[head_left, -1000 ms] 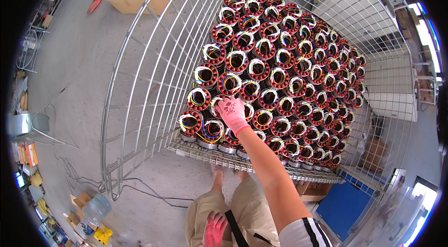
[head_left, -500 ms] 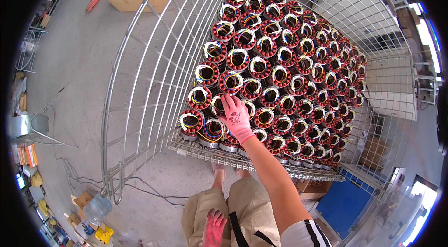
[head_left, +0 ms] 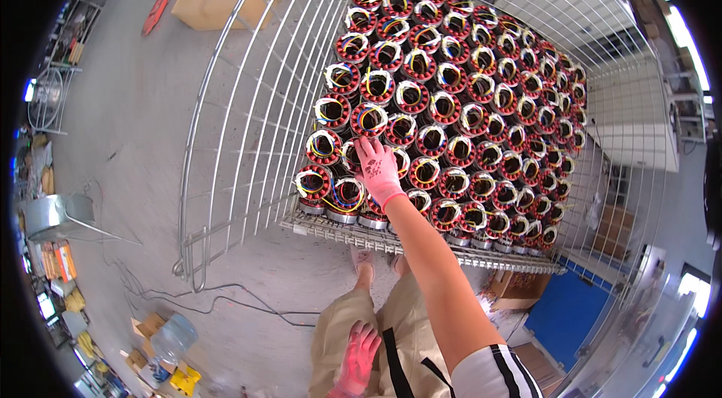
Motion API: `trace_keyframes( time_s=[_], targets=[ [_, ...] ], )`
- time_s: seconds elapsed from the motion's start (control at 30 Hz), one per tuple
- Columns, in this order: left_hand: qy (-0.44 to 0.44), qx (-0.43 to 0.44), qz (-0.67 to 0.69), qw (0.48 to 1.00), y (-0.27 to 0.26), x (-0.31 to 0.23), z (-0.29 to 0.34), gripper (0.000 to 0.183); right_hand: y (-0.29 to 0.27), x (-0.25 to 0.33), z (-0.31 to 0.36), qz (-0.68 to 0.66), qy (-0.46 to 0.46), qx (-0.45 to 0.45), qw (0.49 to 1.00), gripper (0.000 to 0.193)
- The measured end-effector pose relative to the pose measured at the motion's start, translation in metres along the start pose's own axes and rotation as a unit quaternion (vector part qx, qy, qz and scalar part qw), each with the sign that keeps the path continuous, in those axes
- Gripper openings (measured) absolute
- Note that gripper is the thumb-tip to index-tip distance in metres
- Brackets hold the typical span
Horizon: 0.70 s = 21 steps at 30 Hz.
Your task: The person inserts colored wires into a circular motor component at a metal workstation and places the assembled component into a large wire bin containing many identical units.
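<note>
Right hand [head_left: 378, 169]: pink-gloved, fingers stretched forward and bent down over one stator; whether they grip it or only rest on it, I cannot tell.
Left hand [head_left: 359, 359]: pink-gloved, at 6 o'clock from the right, open with fingers slightly apart, no object visible in it, above the beige trousers [head_left: 331, 349].
Wound stator [head_left: 348, 155]: at 9 o'clock of the right hand, partly covered by the fingers, in the second row from the near edge.
Careful handling: fingertips are probably best kept on the firm ring, clear of the pale-bound leads, with light, even pressure; pulling a lead could strain the winding.
Close neighbours: another stator [head_left: 369, 120] sits at 12 o'clock; one with loose blue and yellow leads [head_left: 348, 195] at 7 could snag a finger.
Wire cage: its near edge [head_left: 338, 235] passes beneath the forearm; its side panel [head_left: 241, 105] at 10 o'clock limits reach that way.
Floor: a dark cable [head_left: 226, 293] trails at 8 o'clock, a likely trip risk; a clear plastic jug [head_left: 174, 338] lies beyond it.
Farther out: an open cardboard box [head_left: 226, 0] at 11, a blue panel [head_left: 568, 315] at 4.
</note>
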<state>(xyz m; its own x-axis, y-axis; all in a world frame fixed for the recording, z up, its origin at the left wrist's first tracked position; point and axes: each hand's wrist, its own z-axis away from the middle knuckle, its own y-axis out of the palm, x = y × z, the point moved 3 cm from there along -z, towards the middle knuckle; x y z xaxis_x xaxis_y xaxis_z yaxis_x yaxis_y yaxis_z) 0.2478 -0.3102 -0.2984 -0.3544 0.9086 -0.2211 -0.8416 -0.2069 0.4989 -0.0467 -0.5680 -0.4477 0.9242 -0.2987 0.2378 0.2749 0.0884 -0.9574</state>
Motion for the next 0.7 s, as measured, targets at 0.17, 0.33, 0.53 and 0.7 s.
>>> trace_keyframes(
  time_s=[0.17, 0.33, 0.53, 0.7],
  targets=[
    [-0.033, 0.028, -0.139, 0.989, 0.019, -0.013, 0.01, 0.052, -0.035, -0.028, 0.062, -0.097, 0.016, -0.125, 0.987, 0.053],
    [-0.106, 0.123, -0.269, 0.949, 0.038, -0.001, 0.004, 0.053, -0.038, -0.087, 0.237, -0.215, 0.232, -0.157, 0.935, 0.035],
    [-0.162, 0.217, -0.552, 0.788, 0.066, 0.044, 0.018, 0.05, 0.007, -0.101, 0.625, -0.232, 0.651, -0.435, 0.578, 0.02],
    [-0.21, 0.374, -0.712, 0.557, 0.086, 0.125, 0.033, 0.055, 0.041, 0.085, 0.953, 0.009, 0.886, -0.446, 0.123, 0.028]
  ],
)
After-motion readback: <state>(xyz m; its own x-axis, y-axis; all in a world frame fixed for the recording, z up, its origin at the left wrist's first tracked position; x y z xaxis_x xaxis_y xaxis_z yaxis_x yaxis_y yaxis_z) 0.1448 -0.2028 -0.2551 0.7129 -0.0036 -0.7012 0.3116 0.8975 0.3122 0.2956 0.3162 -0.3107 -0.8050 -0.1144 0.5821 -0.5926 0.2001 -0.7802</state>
